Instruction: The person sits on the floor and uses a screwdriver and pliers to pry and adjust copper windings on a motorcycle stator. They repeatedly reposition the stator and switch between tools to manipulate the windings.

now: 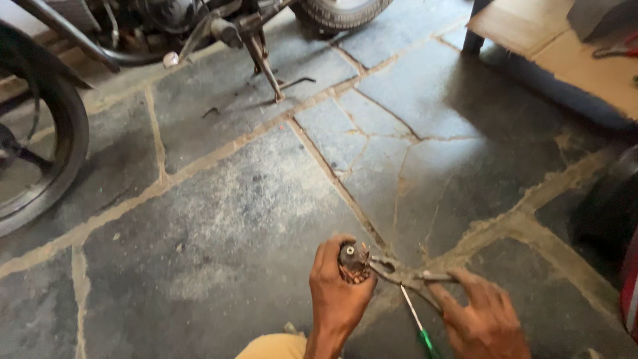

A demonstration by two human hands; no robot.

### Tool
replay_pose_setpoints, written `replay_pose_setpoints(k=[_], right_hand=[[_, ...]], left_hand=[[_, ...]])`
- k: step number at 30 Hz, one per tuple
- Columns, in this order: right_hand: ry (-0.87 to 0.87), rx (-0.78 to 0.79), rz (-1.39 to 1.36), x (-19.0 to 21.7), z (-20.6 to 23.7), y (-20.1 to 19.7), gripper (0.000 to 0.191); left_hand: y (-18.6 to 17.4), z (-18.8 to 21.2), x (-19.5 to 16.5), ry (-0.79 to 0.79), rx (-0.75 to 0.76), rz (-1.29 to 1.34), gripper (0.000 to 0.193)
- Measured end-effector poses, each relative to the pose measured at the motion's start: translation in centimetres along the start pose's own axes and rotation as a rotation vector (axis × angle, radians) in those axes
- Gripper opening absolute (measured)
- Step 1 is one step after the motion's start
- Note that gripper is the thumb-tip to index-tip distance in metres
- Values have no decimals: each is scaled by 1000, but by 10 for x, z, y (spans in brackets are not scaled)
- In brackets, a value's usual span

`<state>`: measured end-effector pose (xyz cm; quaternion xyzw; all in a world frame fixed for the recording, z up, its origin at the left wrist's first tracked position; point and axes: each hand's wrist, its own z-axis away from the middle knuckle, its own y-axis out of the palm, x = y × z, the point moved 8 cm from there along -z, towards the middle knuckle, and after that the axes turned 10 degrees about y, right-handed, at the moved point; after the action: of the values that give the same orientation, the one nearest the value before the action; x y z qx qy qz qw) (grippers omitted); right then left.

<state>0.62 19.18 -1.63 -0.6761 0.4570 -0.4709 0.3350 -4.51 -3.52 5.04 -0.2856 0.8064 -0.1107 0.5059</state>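
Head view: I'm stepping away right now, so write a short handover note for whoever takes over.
Left hand: wrapped around a small dark round metal part with copper-coloured windings, held above the grey stone floor.
Right hand: on the handles of grey metal pliers, whose jaws meet the part's right side.
A green-handled screwdriver lies below the pliers; whether a hand holds it is unclear.
Done: part gripped by hand and pliers.
Left: cannot tell whether anything has come loose.
A parked motorcycle stands beyond.
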Motion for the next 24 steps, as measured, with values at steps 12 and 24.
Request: replay_pose_setpoints(k=[12,24], right_hand=[[-46,-25,91,13,1,-11,46],[180,170,-71,10,-9,-8,68]], left_hand=[[2,0,-6,68,44,-4,40],[6,2,7,-32,2,91,37]])
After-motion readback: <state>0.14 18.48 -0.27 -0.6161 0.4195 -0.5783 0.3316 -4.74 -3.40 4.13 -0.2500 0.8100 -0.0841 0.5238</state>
